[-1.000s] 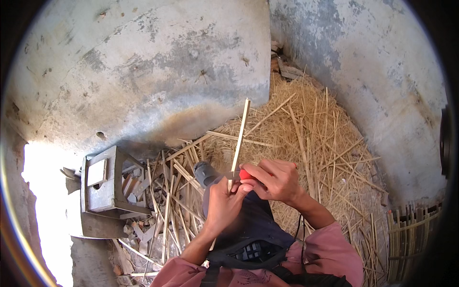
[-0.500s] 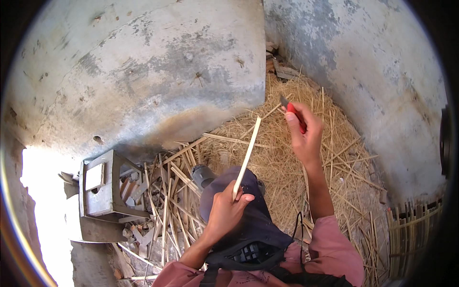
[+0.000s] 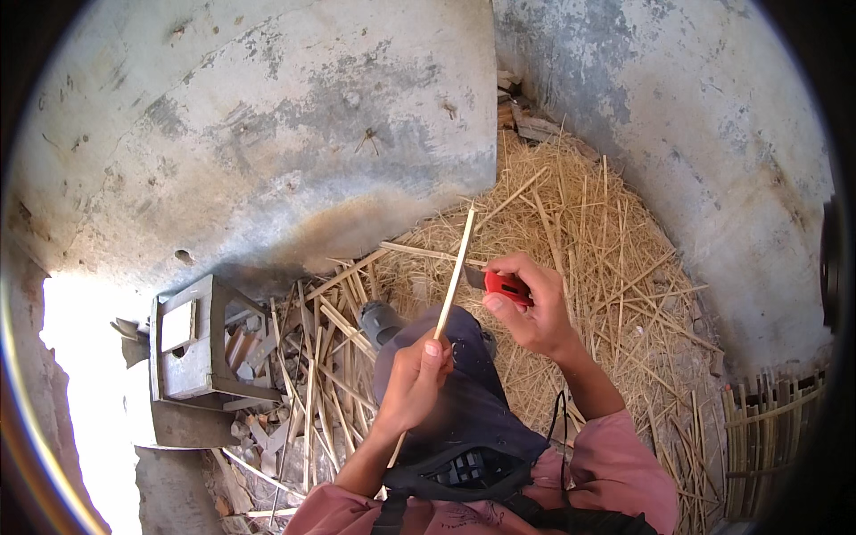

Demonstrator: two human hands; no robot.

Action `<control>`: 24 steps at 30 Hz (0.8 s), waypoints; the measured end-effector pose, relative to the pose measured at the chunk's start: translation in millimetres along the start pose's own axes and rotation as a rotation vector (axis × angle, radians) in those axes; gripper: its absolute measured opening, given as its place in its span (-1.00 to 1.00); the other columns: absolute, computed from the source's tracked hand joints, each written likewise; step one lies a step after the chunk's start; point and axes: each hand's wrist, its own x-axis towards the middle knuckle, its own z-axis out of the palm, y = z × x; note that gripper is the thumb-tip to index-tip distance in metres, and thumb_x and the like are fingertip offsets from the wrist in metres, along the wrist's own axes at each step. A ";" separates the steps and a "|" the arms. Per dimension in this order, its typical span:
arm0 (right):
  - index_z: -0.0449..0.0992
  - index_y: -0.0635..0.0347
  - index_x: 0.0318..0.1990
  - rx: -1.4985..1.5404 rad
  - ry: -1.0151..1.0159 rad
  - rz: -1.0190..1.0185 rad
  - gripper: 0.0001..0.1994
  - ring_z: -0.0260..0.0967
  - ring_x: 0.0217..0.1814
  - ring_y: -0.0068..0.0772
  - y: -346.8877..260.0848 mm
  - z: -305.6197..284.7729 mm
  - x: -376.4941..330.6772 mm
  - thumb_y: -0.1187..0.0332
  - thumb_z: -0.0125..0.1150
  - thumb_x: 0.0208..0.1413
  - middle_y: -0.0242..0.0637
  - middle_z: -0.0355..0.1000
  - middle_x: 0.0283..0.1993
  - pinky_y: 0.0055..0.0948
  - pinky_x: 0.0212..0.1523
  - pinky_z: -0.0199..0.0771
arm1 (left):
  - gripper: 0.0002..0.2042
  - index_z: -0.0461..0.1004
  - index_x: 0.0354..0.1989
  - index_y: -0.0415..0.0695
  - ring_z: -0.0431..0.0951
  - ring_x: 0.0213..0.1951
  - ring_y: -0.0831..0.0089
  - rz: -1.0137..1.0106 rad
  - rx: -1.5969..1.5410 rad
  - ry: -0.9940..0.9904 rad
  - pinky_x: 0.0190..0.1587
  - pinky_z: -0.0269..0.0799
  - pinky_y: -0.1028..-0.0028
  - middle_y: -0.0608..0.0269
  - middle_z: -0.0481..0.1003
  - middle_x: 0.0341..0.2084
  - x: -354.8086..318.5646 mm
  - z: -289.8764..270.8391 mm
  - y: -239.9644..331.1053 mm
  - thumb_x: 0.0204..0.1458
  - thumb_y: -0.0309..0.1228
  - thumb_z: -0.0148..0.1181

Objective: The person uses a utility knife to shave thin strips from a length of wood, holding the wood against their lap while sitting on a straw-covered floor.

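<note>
My left hand (image 3: 412, 383) is closed around the lower part of the bamboo strip (image 3: 455, 278), which slants up over my knee. My right hand (image 3: 533, 308), raised clear of the strip half a second ago, has come back and grips the red-handled knife (image 3: 501, 285) with its blade against the strip's middle, so I judge another shaving stroke is starting. Beyond the strip, bamboo shavings (image 3: 588, 232) cover the ground.
</note>
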 end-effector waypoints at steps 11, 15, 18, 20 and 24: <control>0.56 0.32 -0.10 0.049 0.007 0.110 -0.69 0.43 -0.37 -0.57 -8.4 1.2 2.2 0.27 0.48 0.19 -0.30 0.50 -0.35 -0.51 -0.34 0.42 | -0.74 0.44 -0.12 -0.18 0.26 -0.60 0.73 -0.045 -0.012 0.024 -0.56 0.12 0.60 0.48 0.33 -0.62 4.7 5.5 21.7 0.49 -0.22 0.01; 0.57 0.32 -0.13 0.144 0.016 0.184 -0.71 0.22 -0.41 -0.68 -4.4 5.1 5.3 0.28 0.48 0.19 -0.44 0.37 -0.42 -0.55 -0.40 0.23 | -0.81 0.45 -0.12 -0.18 0.36 -0.60 0.72 -0.016 0.027 0.025 -0.59 0.25 0.60 0.46 0.39 -0.62 4.3 2.5 18.7 0.43 -0.29 0.15; 0.57 0.32 -0.18 0.227 0.027 0.227 -0.73 0.17 -0.42 -0.70 4.6 10.1 3.3 0.29 0.48 0.18 -0.49 0.32 -0.45 -0.56 -0.42 0.17 | -0.83 0.46 -0.11 -0.18 0.42 -0.56 0.72 -0.004 0.057 0.023 -0.56 0.34 0.60 0.44 0.44 -0.60 6.2 3.5 17.0 0.41 -0.32 0.19; 0.58 0.32 -0.20 0.274 0.027 0.226 -0.75 0.17 -0.42 -0.72 10.6 12.6 1.4 0.31 0.48 0.19 -0.51 0.32 -0.45 -0.57 -0.42 0.16 | -0.84 0.47 -0.09 -0.18 0.44 -0.54 0.72 -0.003 0.096 0.024 -0.56 0.36 0.60 0.44 0.47 -0.59 6.5 3.1 17.0 0.39 -0.34 0.21; 0.60 0.30 -0.21 0.328 -0.004 0.271 -0.80 0.18 -0.42 -0.76 10.5 12.3 2.0 0.33 0.45 0.21 -0.54 0.34 -0.44 -0.59 -0.42 0.16 | -0.81 0.41 -0.02 -0.19 0.49 -0.50 0.67 0.000 0.197 0.011 -0.44 0.40 0.57 0.38 0.51 -0.49 5.0 4.6 28.1 0.35 -0.39 0.24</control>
